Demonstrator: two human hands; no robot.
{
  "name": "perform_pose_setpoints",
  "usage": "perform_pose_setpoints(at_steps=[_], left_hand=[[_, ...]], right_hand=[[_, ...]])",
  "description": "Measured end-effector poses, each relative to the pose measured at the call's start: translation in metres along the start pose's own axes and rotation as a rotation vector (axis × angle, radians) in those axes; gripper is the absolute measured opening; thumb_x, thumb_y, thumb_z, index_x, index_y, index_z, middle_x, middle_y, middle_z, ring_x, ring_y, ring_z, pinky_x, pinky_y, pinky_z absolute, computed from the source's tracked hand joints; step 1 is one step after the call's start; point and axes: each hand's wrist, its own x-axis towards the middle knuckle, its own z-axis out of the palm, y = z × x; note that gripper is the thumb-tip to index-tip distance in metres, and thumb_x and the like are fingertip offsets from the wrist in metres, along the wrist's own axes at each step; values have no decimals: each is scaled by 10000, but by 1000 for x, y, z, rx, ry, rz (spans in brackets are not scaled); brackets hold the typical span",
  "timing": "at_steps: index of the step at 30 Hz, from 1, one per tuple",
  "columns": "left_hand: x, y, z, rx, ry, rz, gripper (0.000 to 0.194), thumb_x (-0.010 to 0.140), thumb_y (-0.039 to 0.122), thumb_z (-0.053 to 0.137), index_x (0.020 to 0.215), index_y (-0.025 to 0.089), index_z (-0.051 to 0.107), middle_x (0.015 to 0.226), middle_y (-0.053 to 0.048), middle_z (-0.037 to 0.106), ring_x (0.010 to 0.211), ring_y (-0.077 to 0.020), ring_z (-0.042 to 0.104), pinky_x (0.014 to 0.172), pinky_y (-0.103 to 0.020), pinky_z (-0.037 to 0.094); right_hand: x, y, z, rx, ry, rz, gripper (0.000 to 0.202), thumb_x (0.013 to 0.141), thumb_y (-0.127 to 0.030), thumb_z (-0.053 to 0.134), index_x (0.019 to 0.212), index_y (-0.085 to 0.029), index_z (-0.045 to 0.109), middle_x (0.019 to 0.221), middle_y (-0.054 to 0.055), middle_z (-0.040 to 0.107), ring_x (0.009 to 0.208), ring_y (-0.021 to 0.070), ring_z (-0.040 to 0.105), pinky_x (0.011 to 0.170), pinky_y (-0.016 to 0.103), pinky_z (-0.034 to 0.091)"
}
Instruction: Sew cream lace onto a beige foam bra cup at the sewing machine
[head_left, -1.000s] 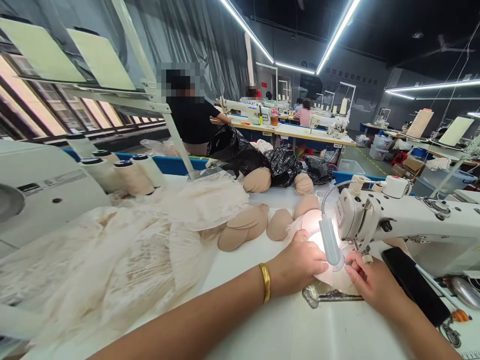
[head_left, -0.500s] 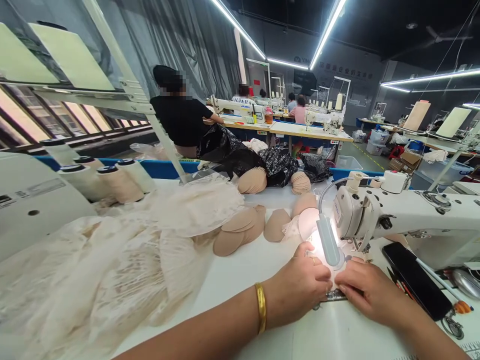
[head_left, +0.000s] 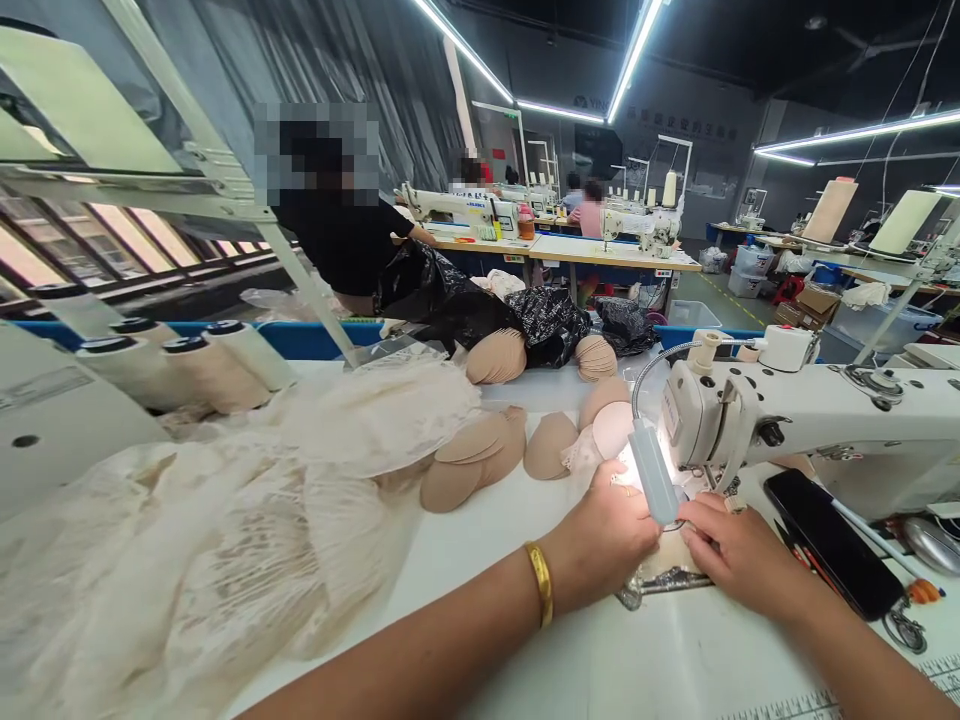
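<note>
Under the grey clip lamp [head_left: 652,475], at the head of the white sewing machine [head_left: 697,415], my two hands work close together. My left hand [head_left: 607,530], with a gold bangle at its wrist, has its fingers curled and pressed on pale fabric [head_left: 585,455] with a lacy edge. On the right side, my right hand [head_left: 739,550] pinches the fabric beside the needle area, thumb against fingers. Lamp glare and the lamp itself hide most of the cloth between them. A shiny metal edge [head_left: 667,580] of the machine bed shows just in front of the fingers.
Beige oval pads [head_left: 480,455] lie behind my left hand. White lace fabric [head_left: 262,520] is heaped on the left, near thread cones [head_left: 210,370]. A black phone [head_left: 832,540] rests right of my right hand. Another person [head_left: 330,230] sits beyond the table.
Both hands have moved slightly away from me, toward the needle, uncovering more of the metal edge in front. The view has shifted a little.
</note>
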Motion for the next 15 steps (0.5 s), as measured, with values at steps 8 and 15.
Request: perform_pose_setpoints(at_steps=[8,15], left_hand=[[7,-3,-12,67,-53,-30,176,976,89,561,948,213,683,921,-16,694,879,-227,621,970,-465,334],[4,-1,-11,183,-125,-168,103,981,271,677,911,196,690,941,-42,709,907,-268,629,1044,-535,290]], right_hand=[[1,6,5,-1,18,9,205,1043,-224,426,1078,-258,625,880,30,621,787,227,572,664,314,386],[2,12,9,16,36,-10,197,1051,-252,418,1074,-247,614,881,26,609,785,222,577,680,326,423]])
